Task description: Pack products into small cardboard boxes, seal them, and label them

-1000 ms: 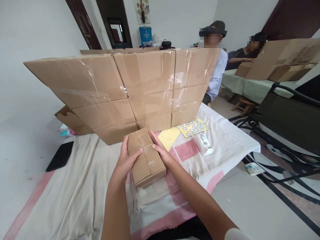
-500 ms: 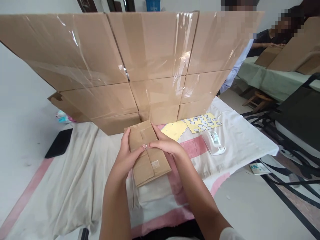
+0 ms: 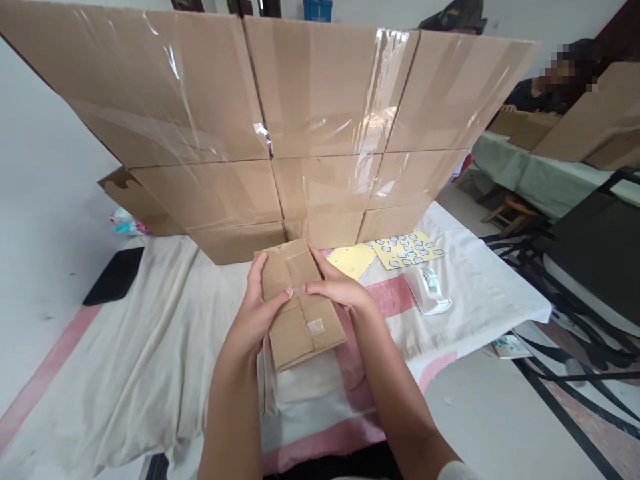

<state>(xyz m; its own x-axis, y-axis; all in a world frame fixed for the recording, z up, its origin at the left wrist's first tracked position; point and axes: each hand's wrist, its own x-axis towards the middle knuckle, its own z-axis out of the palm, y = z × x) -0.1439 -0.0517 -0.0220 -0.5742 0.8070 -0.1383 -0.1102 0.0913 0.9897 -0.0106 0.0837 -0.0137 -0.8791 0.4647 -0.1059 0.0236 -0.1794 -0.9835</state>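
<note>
Between my two hands is a small flat cardboard box (image 3: 293, 333), tilted a little, its centre seam crossed by pieces of clear tape. My left hand (image 3: 257, 303) grips its left side, thumb on the top near the seam. On the opposite side my right hand (image 3: 340, 287) clasps the box, its thumb also on the top and close to the left thumb. Fingers under the box are hidden. Behind it stands a large taped cardboard panel (image 3: 325, 120). A white tape dispenser (image 3: 427, 290) lies to the right of my right hand.
Yellow paper sheets (image 3: 407, 250) lie at the panel's foot on the white and pink cloth (image 3: 165, 347). A black flat object (image 3: 115, 275) rests at the left. On the right are a dark chair (image 3: 590, 247) and another table (image 3: 540, 173) with a person behind it.
The view has shifted slightly. Both hands keep the same hold on the box. Behind the panel, the person in a light blue sleeve has moved mostly out of sight.
</note>
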